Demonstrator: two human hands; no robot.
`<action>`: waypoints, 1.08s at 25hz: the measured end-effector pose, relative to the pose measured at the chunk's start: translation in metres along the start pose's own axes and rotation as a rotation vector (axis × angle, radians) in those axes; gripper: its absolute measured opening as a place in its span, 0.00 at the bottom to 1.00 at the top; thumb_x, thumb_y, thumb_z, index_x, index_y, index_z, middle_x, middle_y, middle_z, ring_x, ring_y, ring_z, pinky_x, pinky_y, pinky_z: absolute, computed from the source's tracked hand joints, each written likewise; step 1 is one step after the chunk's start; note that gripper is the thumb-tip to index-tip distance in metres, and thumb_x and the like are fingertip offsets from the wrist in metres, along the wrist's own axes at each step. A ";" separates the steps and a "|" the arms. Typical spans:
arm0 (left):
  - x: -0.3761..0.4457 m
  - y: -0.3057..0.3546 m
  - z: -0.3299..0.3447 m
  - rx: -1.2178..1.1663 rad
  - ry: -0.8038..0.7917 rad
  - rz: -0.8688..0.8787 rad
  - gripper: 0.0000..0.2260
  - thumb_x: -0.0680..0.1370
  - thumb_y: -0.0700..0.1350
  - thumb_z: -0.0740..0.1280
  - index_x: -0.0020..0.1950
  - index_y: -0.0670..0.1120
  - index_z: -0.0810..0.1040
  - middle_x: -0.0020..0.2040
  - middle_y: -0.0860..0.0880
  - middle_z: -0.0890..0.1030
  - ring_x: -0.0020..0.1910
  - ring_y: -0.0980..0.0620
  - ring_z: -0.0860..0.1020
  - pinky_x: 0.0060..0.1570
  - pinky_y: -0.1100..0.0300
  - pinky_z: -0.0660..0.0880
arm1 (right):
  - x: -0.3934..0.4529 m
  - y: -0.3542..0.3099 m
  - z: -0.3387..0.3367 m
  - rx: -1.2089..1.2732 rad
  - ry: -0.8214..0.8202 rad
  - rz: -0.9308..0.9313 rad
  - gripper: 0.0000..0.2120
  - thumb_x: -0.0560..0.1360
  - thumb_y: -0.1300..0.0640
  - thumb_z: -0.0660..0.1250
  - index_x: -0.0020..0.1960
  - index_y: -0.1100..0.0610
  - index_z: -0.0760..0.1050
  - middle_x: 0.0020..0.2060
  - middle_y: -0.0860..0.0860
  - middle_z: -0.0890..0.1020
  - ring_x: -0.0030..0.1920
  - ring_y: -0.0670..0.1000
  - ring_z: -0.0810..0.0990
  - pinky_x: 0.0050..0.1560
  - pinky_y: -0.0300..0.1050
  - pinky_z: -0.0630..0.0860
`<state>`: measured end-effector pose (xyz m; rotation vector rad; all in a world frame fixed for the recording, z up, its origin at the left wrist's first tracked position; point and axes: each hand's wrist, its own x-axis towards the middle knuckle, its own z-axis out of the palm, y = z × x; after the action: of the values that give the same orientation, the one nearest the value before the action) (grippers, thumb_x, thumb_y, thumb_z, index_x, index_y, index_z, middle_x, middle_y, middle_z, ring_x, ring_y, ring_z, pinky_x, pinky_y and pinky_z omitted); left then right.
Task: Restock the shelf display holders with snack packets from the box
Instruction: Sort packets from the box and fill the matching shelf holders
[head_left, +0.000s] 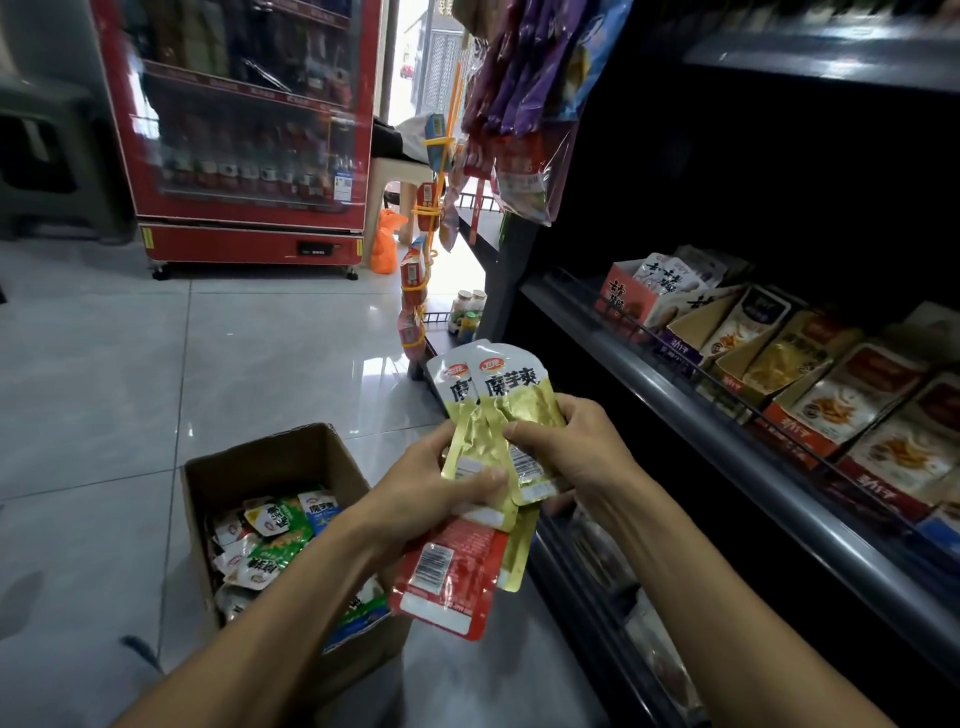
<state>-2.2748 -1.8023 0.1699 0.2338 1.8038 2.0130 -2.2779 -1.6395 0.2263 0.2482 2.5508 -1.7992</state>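
both hands on a fan of snack packets beside the shelf

currently the left hand (441, 483) grips the lower part of a bunch of snack packets, thumb curled across the front of the gold packets (493, 410). a red packet (452, 571) hangs below the same hand, barcode side showing, with another gold packet edge just beside it. the right hand (566, 447) pinches the right-hand gold packet near its middle, fingers wrapped behind, thumb on the front. two gold packets stand upright and overlap, white tops with printed characters facing the camera.

cardboard box (270, 467) sits on the tiled floor (130, 374), below and left of the hands, flaps open. inside: a loose heap of mixed packets (270, 540), green, white and blue.

shelf (727, 441) to the right, dark, with a wire front rail. display holders (810, 384) stand in a row on it, tilted back, holding orange, yellow and white packets. lower shelf contents too blurred to tell.

background: red drinks cooler (244, 130) on castors against the far wall; hanging strip of small packets (415, 280) at the shelf end.
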 end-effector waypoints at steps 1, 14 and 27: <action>-0.001 -0.001 -0.002 0.040 -0.009 -0.008 0.27 0.73 0.39 0.74 0.67 0.56 0.70 0.49 0.46 0.85 0.42 0.46 0.85 0.39 0.58 0.80 | 0.001 0.001 -0.001 0.024 0.024 0.002 0.06 0.72 0.64 0.72 0.48 0.58 0.79 0.35 0.51 0.83 0.27 0.44 0.80 0.21 0.33 0.70; 0.011 0.011 0.019 -0.098 0.447 0.144 0.18 0.78 0.43 0.69 0.66 0.50 0.71 0.49 0.47 0.84 0.38 0.50 0.85 0.36 0.56 0.82 | -0.003 -0.005 0.000 -0.201 0.127 -0.264 0.13 0.70 0.61 0.75 0.51 0.52 0.75 0.43 0.49 0.84 0.42 0.48 0.84 0.46 0.52 0.83; 0.016 0.025 0.025 -0.533 0.472 0.035 0.19 0.79 0.36 0.66 0.69 0.48 0.71 0.53 0.42 0.83 0.46 0.42 0.84 0.41 0.49 0.82 | -0.012 -0.004 0.023 -0.798 0.145 -0.559 0.08 0.81 0.52 0.59 0.59 0.52 0.65 0.53 0.49 0.72 0.46 0.52 0.77 0.45 0.49 0.75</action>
<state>-2.2844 -1.7744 0.1950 -0.4025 1.4154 2.6411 -2.2683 -1.6641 0.2233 -0.3931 3.4068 -0.6747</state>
